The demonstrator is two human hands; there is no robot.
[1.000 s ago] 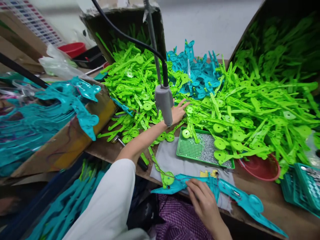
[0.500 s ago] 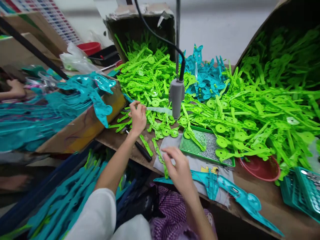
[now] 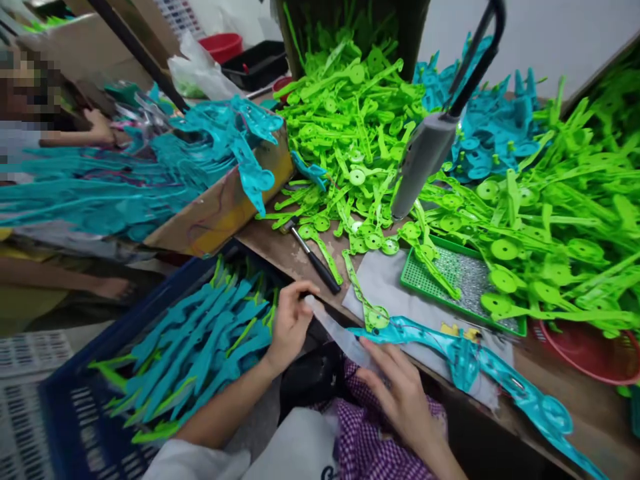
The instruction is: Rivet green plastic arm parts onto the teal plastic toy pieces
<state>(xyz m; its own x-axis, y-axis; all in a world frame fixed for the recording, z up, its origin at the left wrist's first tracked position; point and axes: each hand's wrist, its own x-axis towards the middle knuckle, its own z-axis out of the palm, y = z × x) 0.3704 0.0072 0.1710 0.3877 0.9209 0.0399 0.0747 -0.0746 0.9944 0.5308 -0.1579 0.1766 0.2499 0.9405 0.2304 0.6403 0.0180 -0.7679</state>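
My left hand point(image 3: 291, 325) pinches one end of a clear translucent plastic strip point(image 3: 341, 335) just below the table's front edge. My right hand point(image 3: 400, 388) grips the strip's other end, over my checked lap. A long teal plastic toy part point(image 3: 480, 363) lies on a grey cloth point(image 3: 395, 293) beside my right hand. A grey hanging power screwdriver point(image 3: 423, 163) dangles above the table on a black cable.
A big heap of green plastic parts point(image 3: 525, 200) and some teal ones point(image 3: 490, 127) cover the table. A green screw tray point(image 3: 453, 273), a red bowl point(image 3: 595, 353) and a black-handled tool point(image 3: 315, 260) lie near the front. A blue crate of assembled pieces point(image 3: 200, 347) stands at the left. Another person's hand point(image 3: 100, 127) is far left.
My left hand has carried the clear strip from the green heap down to the table's edge, and my right hand has come to take its other end. The view has swung left and down.
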